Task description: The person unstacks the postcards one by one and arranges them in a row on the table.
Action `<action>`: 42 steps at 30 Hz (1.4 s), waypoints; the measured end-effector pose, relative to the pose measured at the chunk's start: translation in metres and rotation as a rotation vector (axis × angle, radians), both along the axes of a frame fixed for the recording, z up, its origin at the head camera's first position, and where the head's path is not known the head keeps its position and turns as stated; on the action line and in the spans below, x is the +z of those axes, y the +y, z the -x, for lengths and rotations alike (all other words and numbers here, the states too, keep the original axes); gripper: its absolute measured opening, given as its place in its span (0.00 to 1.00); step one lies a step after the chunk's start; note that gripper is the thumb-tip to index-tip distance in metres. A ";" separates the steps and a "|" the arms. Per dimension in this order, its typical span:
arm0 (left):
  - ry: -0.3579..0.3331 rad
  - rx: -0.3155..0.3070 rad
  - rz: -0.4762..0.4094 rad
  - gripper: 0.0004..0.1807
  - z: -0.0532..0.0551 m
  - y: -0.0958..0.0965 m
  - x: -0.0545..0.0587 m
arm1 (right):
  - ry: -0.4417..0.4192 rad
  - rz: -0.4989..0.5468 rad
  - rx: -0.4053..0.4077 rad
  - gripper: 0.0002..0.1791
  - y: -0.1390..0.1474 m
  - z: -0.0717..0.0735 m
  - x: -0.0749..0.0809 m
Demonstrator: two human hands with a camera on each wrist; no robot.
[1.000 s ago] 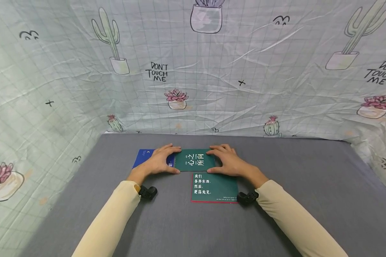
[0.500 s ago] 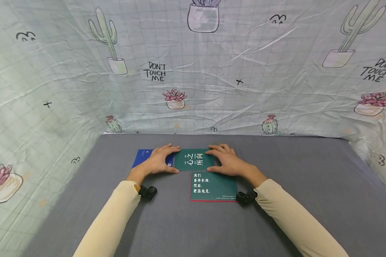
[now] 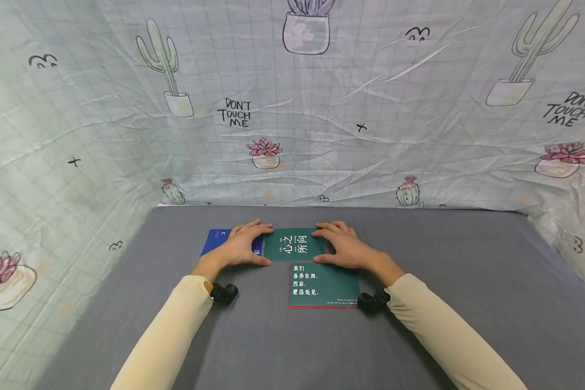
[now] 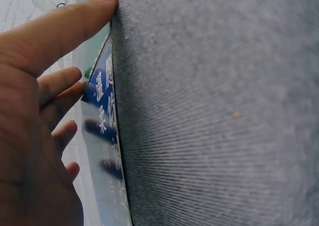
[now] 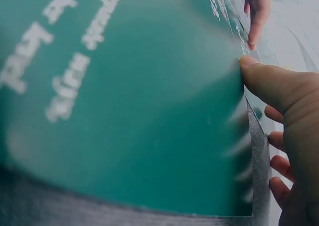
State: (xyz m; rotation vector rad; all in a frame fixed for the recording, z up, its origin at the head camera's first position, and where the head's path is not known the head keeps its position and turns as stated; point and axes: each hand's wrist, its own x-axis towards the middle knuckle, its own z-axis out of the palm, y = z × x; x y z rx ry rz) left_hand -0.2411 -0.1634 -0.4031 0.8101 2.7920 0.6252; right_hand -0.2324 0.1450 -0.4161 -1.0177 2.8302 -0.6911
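Observation:
A green card (image 3: 294,244) with large white characters lies flat on the grey table. My left hand (image 3: 239,245) holds its left end, index finger at the far edge and thumb at the near edge. At its right end my right hand (image 3: 343,246) spans the same two edges. A blue card (image 3: 218,237) lies to the left, partly hidden under my left hand; white characters show on it in the left wrist view. Just nearer to me is a second green card (image 3: 329,281) with lines of white text and a red strip along its near edge; it fills much of the right wrist view.
Grey cloth covers the table (image 3: 283,346). Behind it and on the left hangs a pale curtain (image 3: 322,162) printed with cacti. A black wrist strap (image 3: 224,293) is on the left wrist and another black strap (image 3: 373,300) on the right.

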 end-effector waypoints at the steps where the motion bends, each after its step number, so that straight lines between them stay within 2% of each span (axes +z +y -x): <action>1: 0.001 0.002 0.002 0.46 0.000 0.000 0.000 | -0.004 0.001 0.000 0.36 0.000 0.000 0.000; 5: 0.033 -0.002 -0.020 0.47 -0.003 0.003 0.002 | -0.007 0.035 -0.010 0.37 0.002 -0.003 0.005; 8: 0.079 -0.013 -0.061 0.47 -0.009 0.006 0.005 | -0.004 0.073 -0.013 0.37 0.006 -0.007 0.010; 11: 0.129 -0.027 -0.134 0.45 -0.021 0.012 0.008 | -0.005 0.096 -0.001 0.37 0.011 -0.015 0.014; 13: 0.137 -0.034 -0.192 0.43 -0.032 0.017 0.009 | 0.003 0.101 0.006 0.38 0.016 -0.022 0.016; 18: 0.103 -0.055 -0.295 0.41 -0.058 0.032 0.006 | 0.030 0.124 0.015 0.38 0.028 -0.041 0.021; 23: 0.073 -0.101 -0.321 0.42 -0.074 0.043 0.000 | 0.012 0.154 -0.010 0.39 0.039 -0.059 0.025; 32: 0.053 -0.115 -0.310 0.44 -0.083 0.048 -0.010 | 0.000 0.182 0.003 0.42 0.057 -0.079 0.013; 42: 0.043 -0.121 -0.322 0.45 -0.086 0.051 -0.016 | -0.024 0.185 0.010 0.46 0.064 -0.087 0.002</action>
